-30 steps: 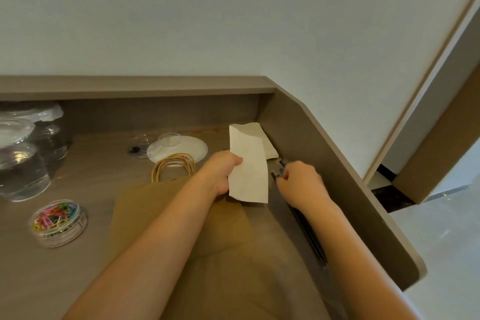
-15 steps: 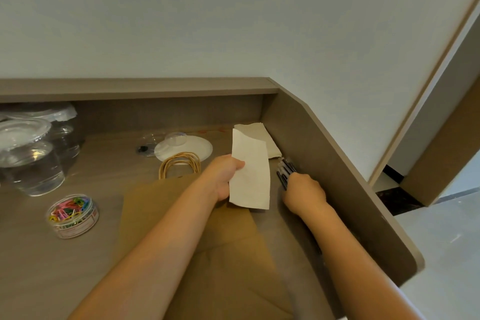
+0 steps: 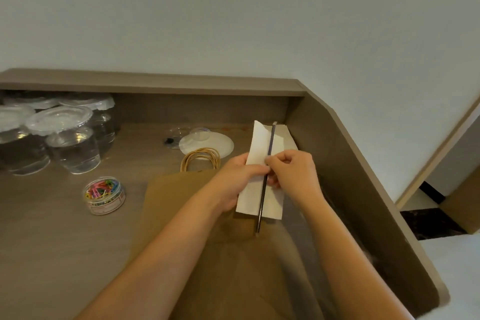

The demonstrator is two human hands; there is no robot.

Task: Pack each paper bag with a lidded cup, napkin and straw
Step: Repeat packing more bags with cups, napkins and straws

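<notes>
A flat brown paper bag with tan rope handles lies on the counter under my arms. My left hand holds a folded white napkin upright above the bag. My right hand pinches a dark straw and lays it lengthwise against the napkin's front. Several clear lidded cups stand at the back left. More napkins lie in the back corner behind my hands.
A round tub of coloured paper clips sits left of the bag. A white lid or plate with a small clear cup lies behind the handles. The raised wooden counter wall runs along the back and right.
My right hand has lifted a straw from the pile by the right wall and brought it left onto the napkin. The left hand keeps holding the napkin.
</notes>
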